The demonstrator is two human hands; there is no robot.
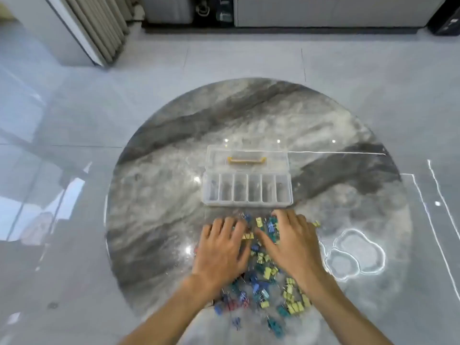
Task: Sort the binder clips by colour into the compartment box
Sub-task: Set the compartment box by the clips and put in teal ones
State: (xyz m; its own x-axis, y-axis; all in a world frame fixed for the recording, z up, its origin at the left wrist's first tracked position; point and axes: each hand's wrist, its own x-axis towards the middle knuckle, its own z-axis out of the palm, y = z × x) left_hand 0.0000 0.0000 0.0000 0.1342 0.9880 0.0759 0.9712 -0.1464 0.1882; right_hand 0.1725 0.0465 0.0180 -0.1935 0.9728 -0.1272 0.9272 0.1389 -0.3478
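Note:
A pile of small binder clips (261,277) in yellow, blue, teal and red lies spread on the near part of the round marble table (174,195). My left hand (222,247) rests flat on the pile's left part, fingers spread. My right hand (290,241) lies flat on the pile's right part, fingers spread and pointing toward the box. Just beyond the hands stands the clear plastic compartment box (247,204) with several narrow compartments, its lid (246,151) with a yellow handle folded back open. The compartments look empty.
The table's rim runs close on the left and right, with glossy grey floor tiles (74,170) all around. A cabinet and a radiator stand far back. Light reflections shimmer on the table's right side.

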